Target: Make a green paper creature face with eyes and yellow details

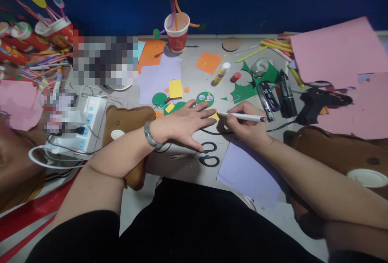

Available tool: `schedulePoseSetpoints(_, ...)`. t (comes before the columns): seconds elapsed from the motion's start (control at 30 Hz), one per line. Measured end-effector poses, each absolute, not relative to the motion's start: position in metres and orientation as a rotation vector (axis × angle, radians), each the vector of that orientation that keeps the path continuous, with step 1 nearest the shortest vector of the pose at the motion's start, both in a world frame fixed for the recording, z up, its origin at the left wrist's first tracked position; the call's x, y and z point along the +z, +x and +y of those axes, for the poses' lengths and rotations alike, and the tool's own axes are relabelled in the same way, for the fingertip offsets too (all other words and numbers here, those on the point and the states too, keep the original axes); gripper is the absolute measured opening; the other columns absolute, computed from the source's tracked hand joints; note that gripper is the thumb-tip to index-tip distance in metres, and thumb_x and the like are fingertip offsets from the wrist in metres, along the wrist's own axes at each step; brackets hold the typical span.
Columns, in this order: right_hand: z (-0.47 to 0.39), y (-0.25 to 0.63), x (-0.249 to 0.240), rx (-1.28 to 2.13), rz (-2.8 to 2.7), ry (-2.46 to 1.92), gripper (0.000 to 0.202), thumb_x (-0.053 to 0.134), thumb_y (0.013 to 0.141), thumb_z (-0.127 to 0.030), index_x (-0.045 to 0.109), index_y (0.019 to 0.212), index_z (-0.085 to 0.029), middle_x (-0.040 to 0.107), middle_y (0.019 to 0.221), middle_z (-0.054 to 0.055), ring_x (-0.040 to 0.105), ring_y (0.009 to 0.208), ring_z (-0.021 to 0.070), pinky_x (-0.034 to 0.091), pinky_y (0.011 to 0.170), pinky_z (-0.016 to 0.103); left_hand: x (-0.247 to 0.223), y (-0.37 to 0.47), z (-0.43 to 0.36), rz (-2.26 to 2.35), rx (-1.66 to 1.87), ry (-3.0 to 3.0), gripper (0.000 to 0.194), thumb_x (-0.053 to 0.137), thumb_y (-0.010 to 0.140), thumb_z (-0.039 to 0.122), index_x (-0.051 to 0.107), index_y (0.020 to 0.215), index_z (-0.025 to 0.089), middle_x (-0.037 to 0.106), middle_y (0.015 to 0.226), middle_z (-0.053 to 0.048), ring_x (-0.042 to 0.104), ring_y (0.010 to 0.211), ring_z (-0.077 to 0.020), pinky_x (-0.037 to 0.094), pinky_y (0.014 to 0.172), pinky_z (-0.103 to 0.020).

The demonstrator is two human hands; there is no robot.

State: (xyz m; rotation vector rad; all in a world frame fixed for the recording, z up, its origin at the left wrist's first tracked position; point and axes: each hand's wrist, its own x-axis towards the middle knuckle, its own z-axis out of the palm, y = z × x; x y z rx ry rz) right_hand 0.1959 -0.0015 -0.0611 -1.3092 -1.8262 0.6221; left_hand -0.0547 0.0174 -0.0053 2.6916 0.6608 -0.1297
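Observation:
My left hand (184, 123) lies flat on the table with its fingers spread, the fingertips at a small piece of yellow paper (216, 116). A white pen (247, 116) is gripped in my right hand (247, 127), its tip pointing left at that yellow piece. Just beyond my left fingers sits a green paper circle (205, 98) with purple-white eyes. More green cut paper, a yellow rectangle (175, 89) and orange scraps lie past my left wrist. Scissors (210, 160) with black handles rest below my left thumb, their blades partly in shadow.
A red-and-white paper cup (177, 32) with a green face figure stands at the back. A glue stick (222, 73), black marker (286, 95) and black glue gun (321, 103) lie to the right. Left are a white power strip (91, 123) with cables and a brown cushion (133, 117).

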Motion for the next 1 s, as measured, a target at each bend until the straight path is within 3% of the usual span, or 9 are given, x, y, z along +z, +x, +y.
schedulePoseSetpoints(0.77,-0.003,0.193,-0.053,0.705,-1.826,-1.359,0.012,0.067,0.079,-0.024,0.058,0.073,-0.028,0.067,0.061,-0.001,0.059,0.052,0.0173,0.05,0.054,0.033,-0.003,-0.054,0.017,0.673,-0.162,2.666,0.087,0.078,0.084,0.067,0.058,0.152,0.017,0.045,0.171,-0.02,0.037,0.155,-0.0466,0.028,0.123,-0.06)
schedulePoseSetpoints(1.0,-0.003,0.191,-0.046,0.772,-1.82,-1.302,0.013,0.068,0.076,-0.027,0.057,0.069,-0.028,0.067,0.058,-0.001,0.057,0.047,0.0168,0.047,0.047,0.032,-0.006,-0.055,0.018,0.672,-0.113,2.653,0.086,0.077,0.084,0.068,0.058,0.152,0.02,0.047,0.17,-0.019,0.039,0.153,-0.0459,0.029,0.122,-0.059)
